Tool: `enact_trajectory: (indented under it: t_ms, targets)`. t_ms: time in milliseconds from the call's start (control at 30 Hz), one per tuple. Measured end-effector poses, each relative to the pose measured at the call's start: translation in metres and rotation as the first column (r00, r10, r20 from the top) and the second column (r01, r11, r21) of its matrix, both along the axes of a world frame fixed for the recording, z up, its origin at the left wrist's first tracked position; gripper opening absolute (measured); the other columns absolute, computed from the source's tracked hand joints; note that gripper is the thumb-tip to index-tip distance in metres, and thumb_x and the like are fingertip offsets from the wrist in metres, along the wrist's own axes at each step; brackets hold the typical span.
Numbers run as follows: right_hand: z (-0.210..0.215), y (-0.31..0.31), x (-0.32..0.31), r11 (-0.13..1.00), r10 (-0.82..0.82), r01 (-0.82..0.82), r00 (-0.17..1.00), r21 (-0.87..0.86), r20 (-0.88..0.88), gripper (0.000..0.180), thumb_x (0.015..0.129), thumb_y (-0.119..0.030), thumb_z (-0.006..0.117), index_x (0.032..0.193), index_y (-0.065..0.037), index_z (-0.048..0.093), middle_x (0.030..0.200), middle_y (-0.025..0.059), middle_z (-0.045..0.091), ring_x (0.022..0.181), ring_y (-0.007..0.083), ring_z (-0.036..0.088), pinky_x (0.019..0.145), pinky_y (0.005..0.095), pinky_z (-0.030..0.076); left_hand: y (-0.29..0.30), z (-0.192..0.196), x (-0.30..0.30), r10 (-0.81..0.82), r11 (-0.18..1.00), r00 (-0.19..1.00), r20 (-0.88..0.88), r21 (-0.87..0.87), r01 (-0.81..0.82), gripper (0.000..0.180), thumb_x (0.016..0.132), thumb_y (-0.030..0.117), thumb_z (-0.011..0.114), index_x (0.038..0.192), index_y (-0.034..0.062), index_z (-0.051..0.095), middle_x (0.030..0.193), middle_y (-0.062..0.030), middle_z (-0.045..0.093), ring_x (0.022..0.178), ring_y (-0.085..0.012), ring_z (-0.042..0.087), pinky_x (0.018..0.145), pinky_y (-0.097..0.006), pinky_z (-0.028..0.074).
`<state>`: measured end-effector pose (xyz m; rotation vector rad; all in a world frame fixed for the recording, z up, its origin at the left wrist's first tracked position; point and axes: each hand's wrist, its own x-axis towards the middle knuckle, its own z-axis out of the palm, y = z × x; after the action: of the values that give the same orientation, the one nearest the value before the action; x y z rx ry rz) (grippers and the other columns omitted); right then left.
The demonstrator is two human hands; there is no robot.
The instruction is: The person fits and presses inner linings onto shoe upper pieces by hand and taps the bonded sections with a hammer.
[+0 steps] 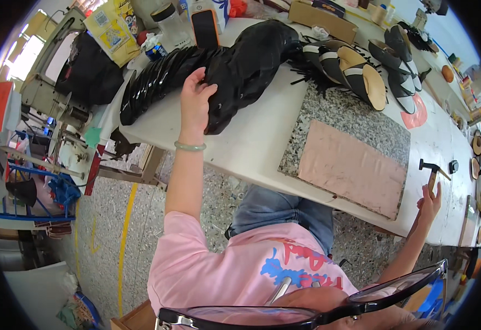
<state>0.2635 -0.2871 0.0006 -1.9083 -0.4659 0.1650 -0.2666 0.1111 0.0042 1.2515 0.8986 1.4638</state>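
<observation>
My left hand (pixel 194 102) rests against a long stack of nested black pieces (pixel 246 69), which look like shoe uppers. Its thumb and fingers are apart on the stack's near left side. Beside that hand, a second row of glossy black pieces (pixel 155 82) leans to the left. At the right of the white table (pixel 235 143), my right hand (pixel 429 207) is closed round the wooden handle of a hammer (pixel 432 171). The dark hammer head points away from me. Between my hands lies a pinkish-tan sheet (pixel 353 165) on a speckled stone slab (pixel 336 113).
Black-and-white shoe uppers (pixel 356 77) with tan linings lie behind the slab, and more (pixel 400 66) sit farther right. A small dark object (pixel 454 165) is near the hammer. A jar (pixel 170 25) and an orange-edged phone (pixel 204 28) stand behind the stack. A sewing machine (pixel 48 77) is at left.
</observation>
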Motion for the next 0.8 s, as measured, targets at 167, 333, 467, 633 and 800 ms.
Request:
enact_trajectory:
  t_ms: [167,333,467,633,800]
  targets:
    - [-0.066,-0.053,0.142,0.762,0.241,0.284,0.709,-0.582,0.663,0.041,0.082,-0.030,0.069,0.115,-0.007,0.065,0.104,0.0108,0.067,0.097,0.0323,0.063,0.086,0.0412,0.049,0.000,0.014,-0.004,0.053,0.998,0.743,-0.668,0.048,-0.028,0.038,0.082,0.008,0.066,0.120,0.0035,0.061,0.114,-0.0105,0.064,0.094,-0.0172,0.060,0.086,-0.031,0.048]
    - [-0.016,0.156,0.016,0.943,0.330,-0.162,0.569,-0.290,0.753,0.044,0.081,-0.028,0.075,0.114,-0.002,0.065,0.119,0.0197,0.061,0.115,0.0362,0.053,0.099,0.0433,0.042,-0.039,0.055,0.020,0.620,0.760,0.522,-0.585,0.614,-0.215,0.031,0.081,0.019,0.073,0.108,0.0060,0.066,0.100,-0.0105,0.064,0.093,-0.0266,0.058,0.084,-0.037,0.045]
    - [0.007,0.275,-0.091,0.860,0.510,-0.361,0.650,-0.361,0.564,0.051,0.081,-0.044,0.072,0.114,-0.005,0.067,0.119,0.0190,0.062,0.115,0.0345,0.055,0.098,0.0403,0.043,-0.039,0.058,0.158,0.354,0.517,0.719,-0.598,0.766,0.382,0.030,0.080,0.007,0.066,0.110,0.0073,0.065,0.115,-0.0104,0.062,0.107,-0.0312,0.056,0.096,-0.042,0.041]
    - [0.024,0.294,-0.086,0.855,0.512,-0.509,0.859,0.099,-0.010,0.036,0.087,-0.028,0.067,0.113,-0.003,0.066,0.111,0.0103,0.065,0.104,0.0222,0.059,0.092,0.0343,0.045,0.016,0.023,0.243,0.489,0.400,0.492,-0.720,0.687,0.607,0.035,0.076,0.017,0.071,0.109,0.0109,0.064,0.118,-0.0060,0.058,0.119,-0.0286,0.046,0.095,-0.043,0.040]
    - [0.055,0.185,-0.017,0.416,0.537,-0.199,0.841,0.887,-0.063,0.035,0.099,-0.024,0.054,0.119,0.003,0.056,0.112,0.0112,0.064,0.104,0.0228,0.063,0.094,0.0409,0.049,0.037,0.008,0.239,0.470,0.419,0.413,-0.780,0.609,0.674,0.033,0.073,0.025,0.074,0.101,0.0115,0.064,0.106,-0.0056,0.058,0.114,-0.0275,0.047,0.092,-0.043,0.040]
